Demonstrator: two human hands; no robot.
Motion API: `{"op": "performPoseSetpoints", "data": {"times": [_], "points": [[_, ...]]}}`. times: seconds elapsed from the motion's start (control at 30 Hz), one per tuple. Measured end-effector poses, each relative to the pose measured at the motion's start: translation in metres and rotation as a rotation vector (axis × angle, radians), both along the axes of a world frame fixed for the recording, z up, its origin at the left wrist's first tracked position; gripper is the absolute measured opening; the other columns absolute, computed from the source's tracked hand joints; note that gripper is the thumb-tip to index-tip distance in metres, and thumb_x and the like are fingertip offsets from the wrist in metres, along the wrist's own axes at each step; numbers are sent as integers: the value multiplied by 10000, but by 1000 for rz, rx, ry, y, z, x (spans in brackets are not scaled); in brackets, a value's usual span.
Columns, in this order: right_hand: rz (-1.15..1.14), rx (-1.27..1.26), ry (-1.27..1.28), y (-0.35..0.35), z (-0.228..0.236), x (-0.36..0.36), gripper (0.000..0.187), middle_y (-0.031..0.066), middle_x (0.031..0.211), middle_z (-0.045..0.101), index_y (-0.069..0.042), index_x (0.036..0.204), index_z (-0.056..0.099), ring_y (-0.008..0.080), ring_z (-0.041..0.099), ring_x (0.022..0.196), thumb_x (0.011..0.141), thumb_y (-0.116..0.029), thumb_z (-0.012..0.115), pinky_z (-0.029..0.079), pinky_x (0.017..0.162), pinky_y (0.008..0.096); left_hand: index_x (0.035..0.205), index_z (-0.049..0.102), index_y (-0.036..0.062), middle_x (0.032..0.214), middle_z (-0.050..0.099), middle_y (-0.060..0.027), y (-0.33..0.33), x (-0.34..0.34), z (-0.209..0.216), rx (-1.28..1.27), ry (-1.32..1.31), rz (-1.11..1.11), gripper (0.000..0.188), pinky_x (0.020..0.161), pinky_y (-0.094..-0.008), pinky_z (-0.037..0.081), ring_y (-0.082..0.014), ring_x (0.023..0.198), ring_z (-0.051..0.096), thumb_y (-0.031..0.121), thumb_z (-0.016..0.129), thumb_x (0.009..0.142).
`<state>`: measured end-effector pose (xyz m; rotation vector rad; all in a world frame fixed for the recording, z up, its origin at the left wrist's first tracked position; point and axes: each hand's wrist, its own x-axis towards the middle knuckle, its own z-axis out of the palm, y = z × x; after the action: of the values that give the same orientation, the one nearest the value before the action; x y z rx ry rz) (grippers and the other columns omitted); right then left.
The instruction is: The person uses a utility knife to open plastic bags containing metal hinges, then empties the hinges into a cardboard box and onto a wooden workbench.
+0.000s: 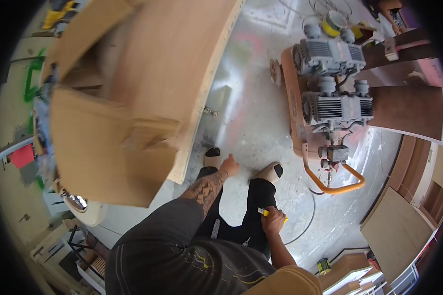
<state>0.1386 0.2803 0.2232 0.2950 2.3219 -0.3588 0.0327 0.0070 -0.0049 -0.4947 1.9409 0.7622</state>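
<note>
Plywood panels [133, 88] loom close, their edge beside the open left hand [230, 165], while the right hand [273, 220] grips a yellow cutter [264, 212] over bare floor [251, 118] short of the compressor [325, 103].

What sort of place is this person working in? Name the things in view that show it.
Probably a woodworking shop: large plywood panels on a bench, an orange air compressor on the dusty concrete floor, and stacked boards. The right hand holds a yellow utility knife.
</note>
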Motion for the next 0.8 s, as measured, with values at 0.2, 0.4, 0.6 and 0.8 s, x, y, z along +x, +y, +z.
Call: {"op": "performPoseSetpoints", "data": {"times": [0.2, 0.4, 0.6, 0.8], "points": [[28, -76, 255, 21, -67, -52, 111, 43, 822, 676, -139, 896, 685, 319, 604, 821, 896, -232, 745, 420, 830, 478, 1578, 251, -10, 1291, 598, -386, -48, -111, -183, -209, 177, 98, 835, 1060, -558, 488, -525, 1197, 614, 278, 679, 922], [-10, -134, 316, 31, -84, -31, 122, 41, 730, 589, -142, 905, 672, 305, 542, 746, 863, -179, 781, 393, 767, 471, 1501, 504, 110, 1429, 583, -250, -151, -176, -288, -275, 426, 395, 721, 1117, -517, 416, -401, 1312, 569, 341, 768, 871], [71, -42, 272, 41, -75, -26, 142, 30, 724, 577, -135, 945, 679, 270, 524, 716, 852, -167, 781, 384, 754, 456, 1318, 630, 56, 1267, 665, -157, -134, -156, -381, 327, 407, 928, 432, 1031, -401, 517, -274, 1182, 629, 156, 745, 913], [70, -113, 300, 26, -77, -30, 98, 23, 742, 596, -153, 922, 688, 286, 554, 751, 877, -188, 768, 397, 797, 468, 1085, 708, 17, 1090, 703, -75, -167, -151, -402, 204, 559, 735, 160, 879, -313, 577, -178, 985, 665, 71, 713, 934]]}}
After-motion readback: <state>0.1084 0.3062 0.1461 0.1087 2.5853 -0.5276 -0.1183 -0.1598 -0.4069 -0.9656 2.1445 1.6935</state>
